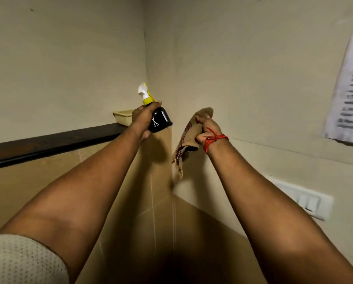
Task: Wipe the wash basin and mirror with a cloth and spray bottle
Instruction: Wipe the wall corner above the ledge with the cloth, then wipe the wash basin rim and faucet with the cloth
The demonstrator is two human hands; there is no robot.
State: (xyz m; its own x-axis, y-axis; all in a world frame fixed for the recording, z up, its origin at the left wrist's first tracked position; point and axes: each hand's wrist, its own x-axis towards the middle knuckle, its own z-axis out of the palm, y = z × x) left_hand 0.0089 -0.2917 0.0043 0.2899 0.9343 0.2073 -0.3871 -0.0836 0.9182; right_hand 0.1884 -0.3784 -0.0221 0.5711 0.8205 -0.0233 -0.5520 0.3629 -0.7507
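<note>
My left hand [141, 121] grips a black spray bottle [159, 120] with a yellow collar and white trigger head, held up in front of a wall corner. My right hand [207, 130], a red thread tied round its wrist, is closed on a beige cloth [188, 138] with red markings; the cloth's loose end hangs down below the hand. Both arms are stretched forward and raised. Neither the wash basin nor the mirror is in view.
A dark shelf [48, 145] runs along the left wall with a pale yellow basket [122, 116] on it, just behind my left hand. A white switch plate [306, 198] and a printed paper sheet [349, 87] hang on the right wall.
</note>
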